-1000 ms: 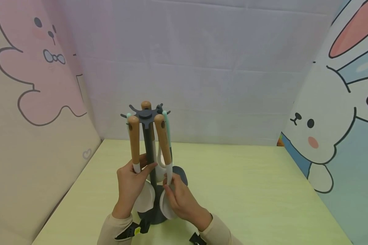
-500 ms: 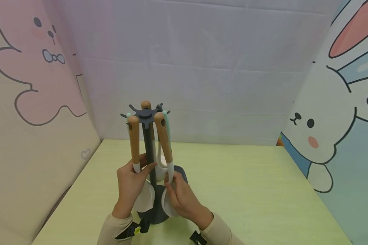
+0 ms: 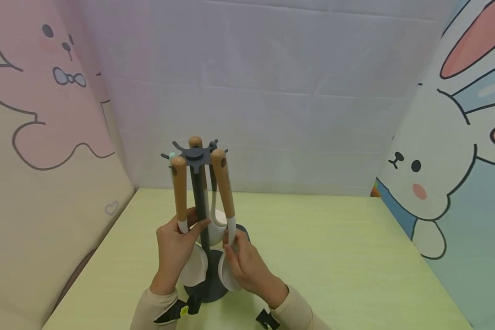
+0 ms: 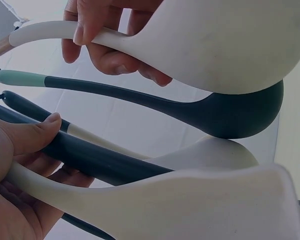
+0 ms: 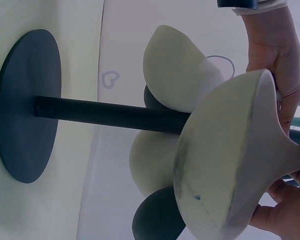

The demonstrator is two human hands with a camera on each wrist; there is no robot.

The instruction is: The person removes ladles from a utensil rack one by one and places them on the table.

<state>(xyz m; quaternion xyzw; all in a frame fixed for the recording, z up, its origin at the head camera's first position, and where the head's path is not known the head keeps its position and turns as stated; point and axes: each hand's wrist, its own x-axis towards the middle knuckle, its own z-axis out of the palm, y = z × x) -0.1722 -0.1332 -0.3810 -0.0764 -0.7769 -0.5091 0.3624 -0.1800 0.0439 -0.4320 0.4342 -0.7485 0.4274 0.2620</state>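
Note:
A dark utensil stand (image 3: 198,197) with a round base (image 3: 208,292) holds several hanging utensils. My left hand (image 3: 175,250) grips its pole, thumb in front, beside a wooden-handled white utensil (image 3: 180,192). The fingers of my right hand (image 3: 251,270) pinch the white neck of another wooden-handled utensil (image 3: 223,183), whose top is beside the rack. In the left wrist view, the right hand (image 4: 110,40) holds that white utensil (image 4: 230,40) above a dark one with a mint handle end (image 4: 22,78). The right wrist view shows its white bowl (image 5: 215,160) in front of the pole (image 5: 110,114).
A pale yellow-green table (image 3: 334,256) lies under the stand. White cloth (image 3: 272,91) hangs behind it, with a pink cartoon figure (image 3: 57,119) at the left and a white rabbit (image 3: 429,151) at the right.
My right hand has shifted slightly right and up, and the utensil it pinches tilts further out, its handle now covering the mint one. My left hand keeps its grip on the pole.

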